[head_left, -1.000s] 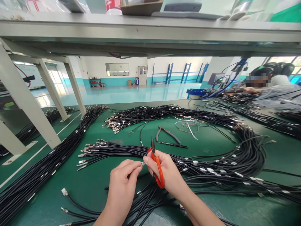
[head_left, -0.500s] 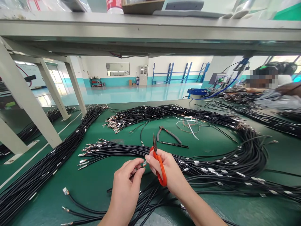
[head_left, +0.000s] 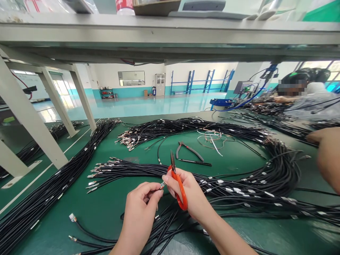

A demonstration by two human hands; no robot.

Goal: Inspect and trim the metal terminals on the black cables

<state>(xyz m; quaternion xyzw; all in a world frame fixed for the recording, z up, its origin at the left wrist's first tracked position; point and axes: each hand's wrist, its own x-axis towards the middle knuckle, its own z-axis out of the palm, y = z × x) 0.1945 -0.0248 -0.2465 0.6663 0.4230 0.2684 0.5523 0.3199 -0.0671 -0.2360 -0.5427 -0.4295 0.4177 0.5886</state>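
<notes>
Between the thumb and fingers of my left hand (head_left: 142,209) is the end of a black cable, pinched just behind its small metal-and-clear connector (head_left: 162,185). My right hand (head_left: 187,187) holds a pair of scissors (head_left: 181,193) with orange-red handles, the dark blades pointing up and away from me. The thumb and fingertips of that hand are right at the connector. Whether they touch it I cannot tell. Under and beyond both hands runs a bundle of black cables (head_left: 143,170) with white labels and bare connector ends at the left.
Cutting pliers (head_left: 189,151) and a black pen-like tool (head_left: 195,162) lie beyond my hands, near loose white strips (head_left: 212,141). More cable bundles (head_left: 79,159) cross the green table. A shelf beam (head_left: 159,33) spans overhead. At right, another person's arm (head_left: 329,157) reaches in.
Another person's arm has come in farther at the right edge. My hands keep nearly the same pose at the connector; the whole view has shifted slightly.
</notes>
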